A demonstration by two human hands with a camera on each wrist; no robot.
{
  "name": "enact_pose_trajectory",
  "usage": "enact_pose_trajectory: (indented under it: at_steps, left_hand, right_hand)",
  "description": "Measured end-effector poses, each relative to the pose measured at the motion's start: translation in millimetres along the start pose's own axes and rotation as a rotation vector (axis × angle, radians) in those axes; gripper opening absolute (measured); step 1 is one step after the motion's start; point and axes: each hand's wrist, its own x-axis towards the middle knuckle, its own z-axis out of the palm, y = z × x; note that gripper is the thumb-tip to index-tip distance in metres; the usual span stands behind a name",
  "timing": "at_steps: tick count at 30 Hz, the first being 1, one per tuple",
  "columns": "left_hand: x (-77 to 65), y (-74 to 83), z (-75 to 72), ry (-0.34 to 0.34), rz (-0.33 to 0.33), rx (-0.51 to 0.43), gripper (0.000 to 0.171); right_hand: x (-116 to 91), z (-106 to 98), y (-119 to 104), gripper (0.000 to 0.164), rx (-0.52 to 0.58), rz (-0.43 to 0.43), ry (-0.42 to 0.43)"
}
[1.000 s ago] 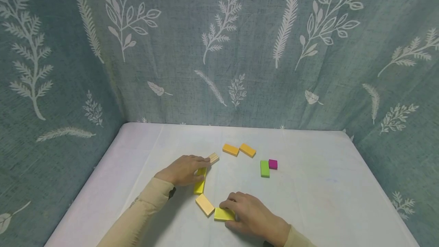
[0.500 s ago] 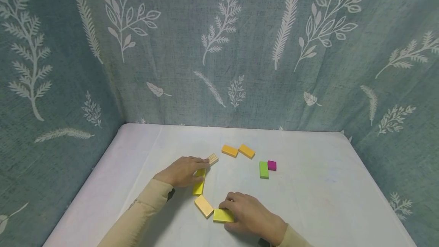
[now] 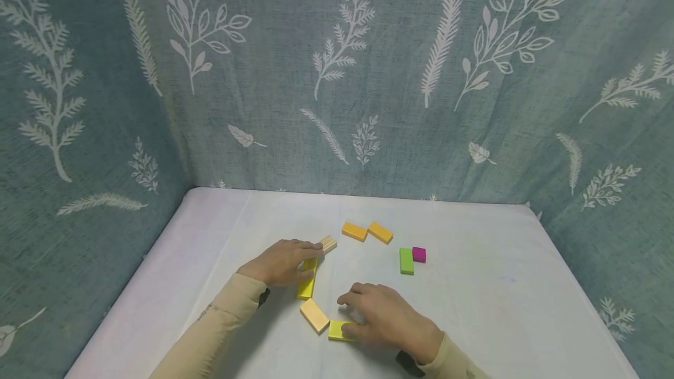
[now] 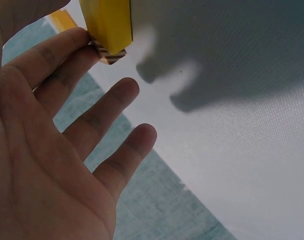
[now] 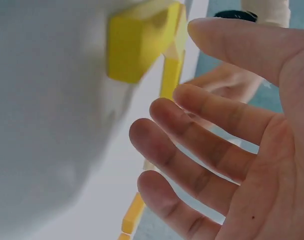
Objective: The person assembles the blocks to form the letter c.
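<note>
My left hand [image 3: 279, 263] reaches over a yellow block [image 3: 307, 285], its fingers extended and fairly straight. In the left wrist view, its index fingertip meets the end of this yellow block [image 4: 111, 27], beside a striped pale block [image 4: 112, 59]. The outer fingers stand spread away from it. My right hand [image 3: 387, 317] hovers at a second yellow block [image 3: 337, 330] near the front. Its thumb overlaps that block in the head view; the right wrist view has the fingers spread and apart from the yellow block [image 5: 129, 45]. A cream block [image 3: 314, 316] lies between the two yellow ones.
Two orange blocks [image 3: 354, 231] lie end to end farther back. A green block [image 3: 406, 261] sits against a small magenta cube [image 3: 419, 254] to the right. The white tabletop [image 3: 474, 309] is bordered by leaf-patterned teal fabric [image 3: 284, 151].
My right hand has let go of the front yellow block; its fingers have opened and moved up and away from it. The left hand and the blocks have stayed in place.
</note>
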Motion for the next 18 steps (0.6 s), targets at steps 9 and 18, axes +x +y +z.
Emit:
enact_pose_trajectory:
  at_steps: [9, 18]
  left_hand:
    - [3.5, 0.1, 1.5, -0.027, -0.030, -0.003, 0.048]
    - [3.1, 1.9, 1.2, -0.046, -0.066, -0.013, 0.048]
  right_hand:
    - [4.4, -15.0, 5.1, 0.033, -0.025, -0.045, 0.162]
    - [5.6, -25.5, 12.9, 0.043, -0.046, -0.029, 0.284]
